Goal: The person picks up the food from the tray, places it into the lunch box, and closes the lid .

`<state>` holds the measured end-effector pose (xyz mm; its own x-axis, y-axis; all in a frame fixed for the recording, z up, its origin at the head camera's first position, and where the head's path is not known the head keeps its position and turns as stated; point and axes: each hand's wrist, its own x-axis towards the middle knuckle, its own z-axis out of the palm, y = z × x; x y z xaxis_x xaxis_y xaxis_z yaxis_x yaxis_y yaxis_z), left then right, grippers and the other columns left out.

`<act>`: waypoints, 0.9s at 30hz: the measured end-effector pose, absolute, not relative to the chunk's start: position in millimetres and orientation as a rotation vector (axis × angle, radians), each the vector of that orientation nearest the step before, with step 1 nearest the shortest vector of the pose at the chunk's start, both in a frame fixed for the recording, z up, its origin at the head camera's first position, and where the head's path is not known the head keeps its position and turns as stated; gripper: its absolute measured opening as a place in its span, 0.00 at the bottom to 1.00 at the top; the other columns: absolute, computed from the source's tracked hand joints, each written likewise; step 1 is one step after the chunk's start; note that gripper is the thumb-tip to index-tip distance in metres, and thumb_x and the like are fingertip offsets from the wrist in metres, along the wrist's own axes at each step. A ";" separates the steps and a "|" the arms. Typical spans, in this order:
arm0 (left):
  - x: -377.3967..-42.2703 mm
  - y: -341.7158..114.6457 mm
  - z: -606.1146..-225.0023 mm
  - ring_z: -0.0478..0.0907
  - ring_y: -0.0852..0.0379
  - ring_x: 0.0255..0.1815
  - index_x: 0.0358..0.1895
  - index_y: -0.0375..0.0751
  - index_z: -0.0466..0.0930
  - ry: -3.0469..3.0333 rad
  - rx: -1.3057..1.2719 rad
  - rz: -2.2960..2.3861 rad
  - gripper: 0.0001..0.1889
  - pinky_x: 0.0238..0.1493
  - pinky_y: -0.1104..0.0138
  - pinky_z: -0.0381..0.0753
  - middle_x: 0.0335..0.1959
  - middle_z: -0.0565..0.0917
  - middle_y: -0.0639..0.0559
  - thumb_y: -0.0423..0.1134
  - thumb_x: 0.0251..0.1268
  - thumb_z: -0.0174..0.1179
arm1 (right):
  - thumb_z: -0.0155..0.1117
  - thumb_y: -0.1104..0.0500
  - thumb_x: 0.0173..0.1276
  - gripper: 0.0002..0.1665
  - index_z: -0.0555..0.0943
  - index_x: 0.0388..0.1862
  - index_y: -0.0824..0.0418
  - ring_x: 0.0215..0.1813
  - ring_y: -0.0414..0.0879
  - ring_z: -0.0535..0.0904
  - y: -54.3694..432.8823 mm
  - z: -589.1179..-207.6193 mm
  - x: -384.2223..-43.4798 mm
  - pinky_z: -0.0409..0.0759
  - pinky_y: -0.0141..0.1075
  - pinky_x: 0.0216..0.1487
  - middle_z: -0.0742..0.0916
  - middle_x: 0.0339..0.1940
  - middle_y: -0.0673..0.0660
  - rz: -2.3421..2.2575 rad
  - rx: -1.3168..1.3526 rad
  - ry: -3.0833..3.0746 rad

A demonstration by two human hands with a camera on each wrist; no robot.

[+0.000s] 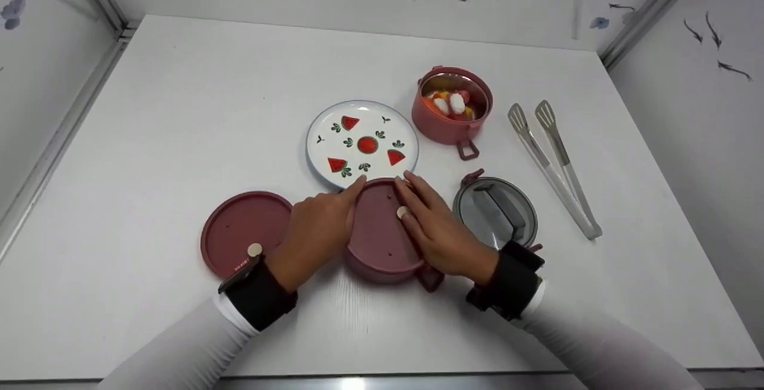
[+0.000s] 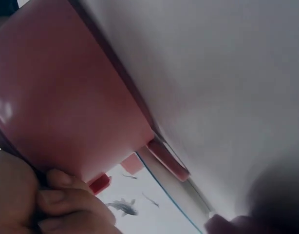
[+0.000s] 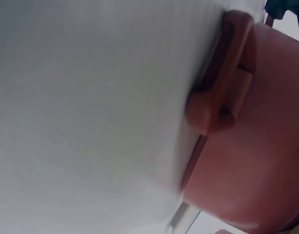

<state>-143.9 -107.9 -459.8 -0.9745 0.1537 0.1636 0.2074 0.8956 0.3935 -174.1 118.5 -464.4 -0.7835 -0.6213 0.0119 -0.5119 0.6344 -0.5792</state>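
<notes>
Dark-red pot (image 1: 379,275): upright, just below frame centre
Pot handle (image 1: 425,270): long axis — toward lower right
Left hand (image 1: 319,226): fingers bent at lid (image 1: 375,226) rim — grip cannot be told
Right hand (image 1: 446,239): fingers nearly straight, on lid

The person wears a long white left sleeve (image 1: 179,339) with little wrinkles and a matching white right sleeve (image 1: 597,333), each with a brighter white end. Behind the left hand (image 1: 316,232) is a wide black left band (image 1: 262,291), and behind the right hand (image 1: 447,238) is a wide black right band (image 1: 506,285). Small dark lumps stick out from both.
</notes>
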 end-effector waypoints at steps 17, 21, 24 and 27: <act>-154.4 -126.4 -457.5 0.76 0.51 0.21 0.70 0.54 0.74 -2.905 -0.376 -0.532 0.23 0.19 0.62 0.70 0.22 0.82 0.47 0.52 0.77 0.50 | 0.39 0.48 0.83 0.33 0.49 0.83 0.48 0.84 0.54 0.45 122.4 -460.3 -184.8 0.55 0.53 0.80 0.52 0.84 0.55 -0.669 -0.991 2.742; -145.9 -179.6 -450.4 0.82 0.44 0.43 0.73 0.49 0.69 -3.063 -0.226 -0.602 0.29 0.36 0.51 0.81 0.45 0.84 0.41 0.57 0.76 0.47 | 0.41 0.43 0.82 0.37 0.43 0.83 0.41 0.84 0.46 0.42 120.4 -458.8 -186.9 0.53 0.51 0.81 0.45 0.85 0.46 -0.860 -0.928 2.586; -134.5 -224.0 -446.5 0.77 0.36 0.51 0.71 0.39 0.68 -3.181 -0.122 -0.518 0.29 0.46 0.43 0.80 0.51 0.77 0.34 0.52 0.74 0.53 | 0.43 0.39 0.80 0.39 0.41 0.82 0.37 0.84 0.44 0.40 124.6 -453.0 -189.3 0.51 0.52 0.81 0.43 0.84 0.42 -0.979 -0.861 2.485; -124.5 -256.7 -449.0 0.75 0.31 0.52 0.67 0.31 0.69 -3.280 -0.087 -0.437 0.29 0.45 0.40 0.78 0.51 0.75 0.29 0.47 0.70 0.58 | 0.43 0.39 0.80 0.38 0.44 0.82 0.37 0.84 0.45 0.41 133.1 -444.0 -191.9 0.48 0.55 0.81 0.46 0.84 0.46 -1.054 -0.807 2.473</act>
<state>-124.5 -256.7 -449.0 -0.9845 0.0740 -0.1589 0.0298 0.9641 0.2640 -191.9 133.1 -444.0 -0.7836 -0.6162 -0.0795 -0.3693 0.5648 -0.7379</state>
